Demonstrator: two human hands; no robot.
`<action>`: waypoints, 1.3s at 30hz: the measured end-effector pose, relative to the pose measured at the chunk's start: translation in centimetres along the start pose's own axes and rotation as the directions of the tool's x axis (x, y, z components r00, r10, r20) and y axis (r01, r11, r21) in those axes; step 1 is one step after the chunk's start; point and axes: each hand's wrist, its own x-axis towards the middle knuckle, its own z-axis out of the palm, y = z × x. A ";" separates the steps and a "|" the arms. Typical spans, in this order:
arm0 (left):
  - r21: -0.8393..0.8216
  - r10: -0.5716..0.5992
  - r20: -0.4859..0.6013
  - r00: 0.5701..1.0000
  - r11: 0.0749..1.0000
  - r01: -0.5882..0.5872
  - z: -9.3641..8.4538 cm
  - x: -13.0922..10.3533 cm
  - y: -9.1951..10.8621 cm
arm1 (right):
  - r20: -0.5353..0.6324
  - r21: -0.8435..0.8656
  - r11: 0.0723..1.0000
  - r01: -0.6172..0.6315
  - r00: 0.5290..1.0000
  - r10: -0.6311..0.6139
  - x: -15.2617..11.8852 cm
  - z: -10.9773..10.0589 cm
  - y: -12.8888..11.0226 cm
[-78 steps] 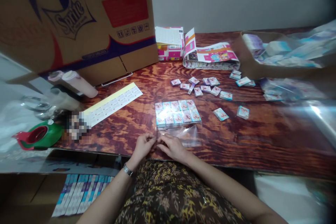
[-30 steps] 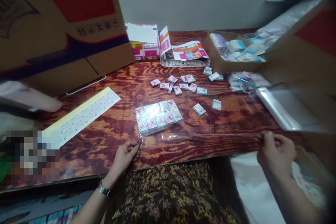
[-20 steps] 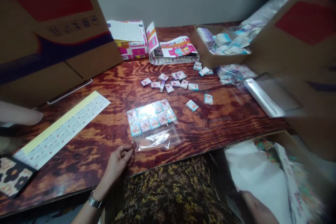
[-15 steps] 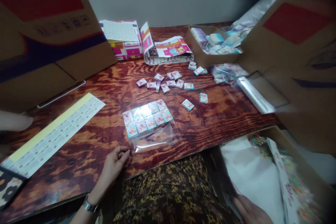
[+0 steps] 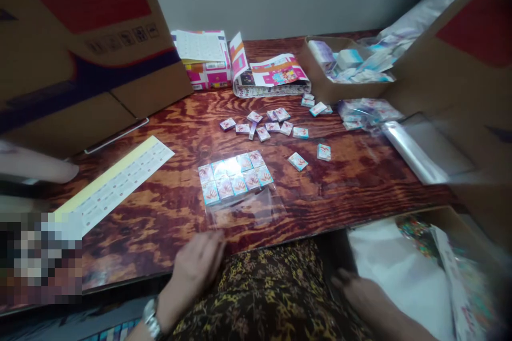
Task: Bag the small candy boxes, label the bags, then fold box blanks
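Note:
My left hand point(image 5: 199, 260), with a metal-banded wristwatch point(image 5: 151, 319) on the wrist, lies palm down at the table's front edge. Its fingers are loosely stretched and hold nothing that shows. Just beyond it is a clear plastic pouch point(image 5: 244, 209), with small printed boxes point(image 5: 239, 184) in two rows inside it; the near part of the pouch is flat. Below the table edge, my right hand point(image 5: 354, 289) is beside my lap, near the white sheet in an open carton. Motion blurs its fingers. Small loose boxes point(image 5: 298, 161) are scattered farther back on the table.
Large cartons point(image 5: 132, 85) stand at left and right. A yellow-and-white label sheet point(image 5: 120, 181) lies on the left. Folded printed sheets point(image 5: 276, 77) and a small carton point(image 5: 340, 90) of packs are at the back. An open carton point(image 5: 400, 256) with white sheeting is at lower right.
My left hand has turned palm down and drawn back to the table edge, away from the pouch. My right hand has come up and left, closer to my lap. The view has shifted left.

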 end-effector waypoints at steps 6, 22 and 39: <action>0.177 0.170 0.420 0.891 0.948 -0.264 3.2 3.7 4.3 | -0.163 -0.157 0.971 0.178 0.965 -0.204 7.8 -6.3 2.9; -0.050 0.019 0.428 0.904 0.999 0.002 1.7 5.7 2.7 | -0.640 -0.167 0.907 0.387 0.657 -0.398 16.3 -5.9 -7.4; 0.148 0.065 0.562 0.824 0.973 -0.178 2.4 4.9 3.9 | -0.614 -0.190 0.854 0.485 0.620 -0.489 16.6 -5.6 -6.2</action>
